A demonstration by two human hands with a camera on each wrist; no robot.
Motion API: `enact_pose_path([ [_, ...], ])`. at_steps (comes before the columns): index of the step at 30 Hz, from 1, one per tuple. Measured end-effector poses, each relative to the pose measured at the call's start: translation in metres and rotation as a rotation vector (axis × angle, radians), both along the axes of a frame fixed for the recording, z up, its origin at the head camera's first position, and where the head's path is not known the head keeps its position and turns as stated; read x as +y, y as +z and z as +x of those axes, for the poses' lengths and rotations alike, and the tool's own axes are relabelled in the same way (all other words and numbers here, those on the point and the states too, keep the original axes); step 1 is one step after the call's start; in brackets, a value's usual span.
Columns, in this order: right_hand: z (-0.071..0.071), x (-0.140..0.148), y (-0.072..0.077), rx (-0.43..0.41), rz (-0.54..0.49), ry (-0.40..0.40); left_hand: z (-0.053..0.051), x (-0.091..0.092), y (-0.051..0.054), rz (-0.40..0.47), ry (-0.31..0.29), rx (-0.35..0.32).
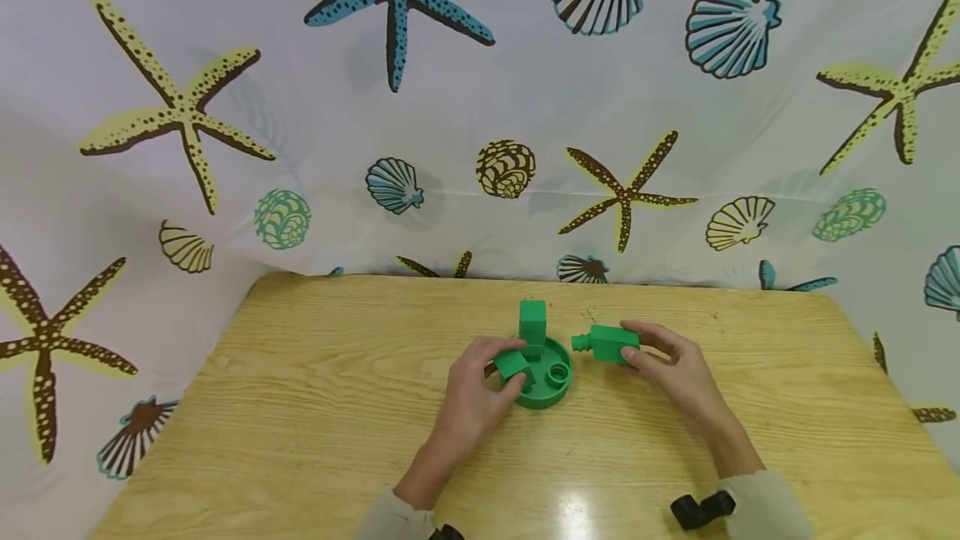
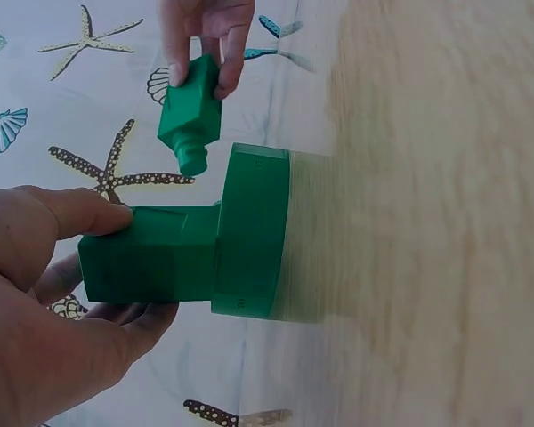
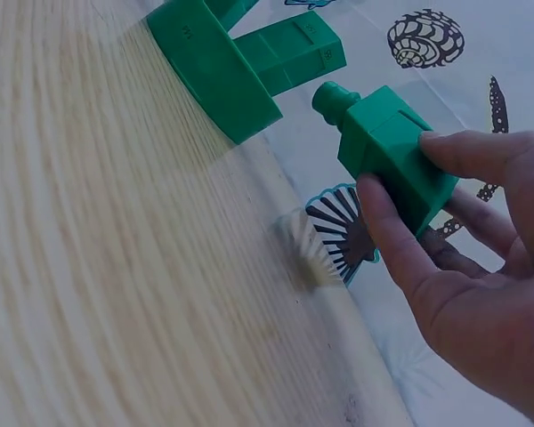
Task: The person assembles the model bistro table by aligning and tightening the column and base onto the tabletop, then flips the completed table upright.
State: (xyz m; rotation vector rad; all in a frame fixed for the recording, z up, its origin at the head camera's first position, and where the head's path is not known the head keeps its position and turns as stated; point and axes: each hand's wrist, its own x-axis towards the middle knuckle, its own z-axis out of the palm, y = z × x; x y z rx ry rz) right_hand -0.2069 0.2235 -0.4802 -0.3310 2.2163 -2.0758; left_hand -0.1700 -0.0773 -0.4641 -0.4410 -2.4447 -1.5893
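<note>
A round green base (image 1: 540, 398) with a raised rim stands on the table. One green block (image 1: 532, 323) rises upright from its back part. My left hand (image 1: 471, 394) grips a second green block (image 1: 512, 364) at the base's left side, thumb and fingers on opposite faces. This block (image 2: 147, 256) meets the base (image 2: 252, 233) in the left wrist view. A round threaded socket (image 1: 557, 374) shows at the base's right. Right of it, my right hand (image 1: 678, 367) pinches a third green block (image 3: 396, 156), held off the table, its threaded stud (image 1: 581, 342) pointing left toward the base.
The wooden table (image 1: 315, 390) spreads out on both sides of the base. A white cloth (image 1: 450, 115) printed with starfish and shells hangs behind its back edge and at the sides. Black straps or mounts (image 1: 702, 510) sit at my sleeves.
</note>
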Motion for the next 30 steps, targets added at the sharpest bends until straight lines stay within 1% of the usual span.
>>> enact_pose_path([
  [3,0.000,-0.004,0.001,0.017,0.012,-0.008,-0.002,-0.003,-0.002,0.019,0.016,0.006],
  [6,0.000,-0.010,0.003,0.053,0.068,-0.032,-0.003,-0.007,-0.003,0.053,0.020,-0.002],
  [8,0.002,-0.014,0.005,0.093,0.120,-0.043,-0.003,-0.008,-0.005,0.090,0.011,-0.022],
  [12,0.006,-0.020,0.009,0.194,0.161,-0.030,-0.004,-0.010,-0.008,0.155,-0.013,-0.058],
  [16,0.008,-0.025,0.012,0.291,0.196,0.002,-0.003,-0.010,-0.009,0.178,-0.030,-0.063],
  [18,0.009,-0.027,0.012,0.315,0.213,0.004,-0.003,-0.010,-0.010,0.186,-0.037,-0.069],
  [23,0.012,-0.035,0.012,0.341,0.247,0.006,-0.004,-0.009,-0.009,0.200,-0.044,-0.082],
  [30,0.015,-0.047,0.009,0.473,0.300,-0.001,-0.003,-0.008,-0.006,0.192,-0.028,-0.073],
])
